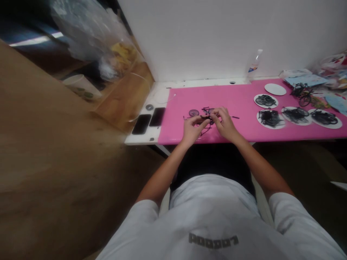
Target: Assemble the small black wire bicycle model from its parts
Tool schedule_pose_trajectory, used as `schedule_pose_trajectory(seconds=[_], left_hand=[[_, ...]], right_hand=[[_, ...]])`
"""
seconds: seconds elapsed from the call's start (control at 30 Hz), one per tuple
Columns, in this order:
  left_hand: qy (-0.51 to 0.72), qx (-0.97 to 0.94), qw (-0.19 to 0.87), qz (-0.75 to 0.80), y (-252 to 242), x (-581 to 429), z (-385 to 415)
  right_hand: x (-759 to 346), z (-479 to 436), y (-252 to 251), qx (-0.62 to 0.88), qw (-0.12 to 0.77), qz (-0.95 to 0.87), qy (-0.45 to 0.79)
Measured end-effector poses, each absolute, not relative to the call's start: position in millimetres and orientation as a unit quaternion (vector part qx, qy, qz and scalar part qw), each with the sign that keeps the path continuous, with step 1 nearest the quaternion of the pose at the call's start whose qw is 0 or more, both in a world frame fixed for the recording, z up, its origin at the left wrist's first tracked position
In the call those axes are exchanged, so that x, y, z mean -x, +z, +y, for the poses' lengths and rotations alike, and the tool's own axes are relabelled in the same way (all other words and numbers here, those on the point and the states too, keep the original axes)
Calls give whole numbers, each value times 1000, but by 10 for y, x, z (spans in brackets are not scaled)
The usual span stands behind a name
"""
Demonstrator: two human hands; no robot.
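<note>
Both hands (192, 129) pinching a small black part (206, 117) over pink mat (230, 99)

Black part: just above the mat, near its front edge, left of the mat's middle; mostly hidden by fingers, exact shape can't tell
Left hand: thumb and fingertips nearly together, black part between them
Right hand (225, 124): also pinched, fingertips on the same part; hands close together, can't tell if they touch each other
On mat around the hands: wheel (193, 113) just beyond left hand; dark frame piece (206, 109) beyond the black part; thin black frame (206, 130) below the fingers, partly covered; rod (235, 117) to the right of right hand
Mat's right part: four white plates (267, 126) of black parts, one behind, three in a row in front; another white plate (275, 89) toward the far edge; black bike-like model (305, 99) behind the row, plastic packets (306, 77) beyond it
Left of mat, on white table (139, 139): two phones (141, 124) side by side, grey disc (149, 107) behind them
Behind mat's far edge: clear bottle (254, 64), upright but leaning in view, against white wall (211, 39)
Far left of mat: plastic bag (84, 29), cup (81, 86) lying tilted, blurry
</note>
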State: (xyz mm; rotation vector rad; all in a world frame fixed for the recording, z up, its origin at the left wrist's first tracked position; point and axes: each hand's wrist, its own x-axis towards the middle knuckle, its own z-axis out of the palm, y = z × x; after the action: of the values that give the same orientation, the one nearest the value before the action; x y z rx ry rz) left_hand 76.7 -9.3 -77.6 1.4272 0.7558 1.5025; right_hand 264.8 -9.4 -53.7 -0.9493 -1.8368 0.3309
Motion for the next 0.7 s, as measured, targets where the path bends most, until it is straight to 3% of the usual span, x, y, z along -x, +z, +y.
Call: schedule_pose_trajectory(seconds=[0.7], left_hand=[[598, -585, 442, 324, -752, -739, -87]], right_hand=[[-2586, -107, -595, 394, 524, -746, 117]])
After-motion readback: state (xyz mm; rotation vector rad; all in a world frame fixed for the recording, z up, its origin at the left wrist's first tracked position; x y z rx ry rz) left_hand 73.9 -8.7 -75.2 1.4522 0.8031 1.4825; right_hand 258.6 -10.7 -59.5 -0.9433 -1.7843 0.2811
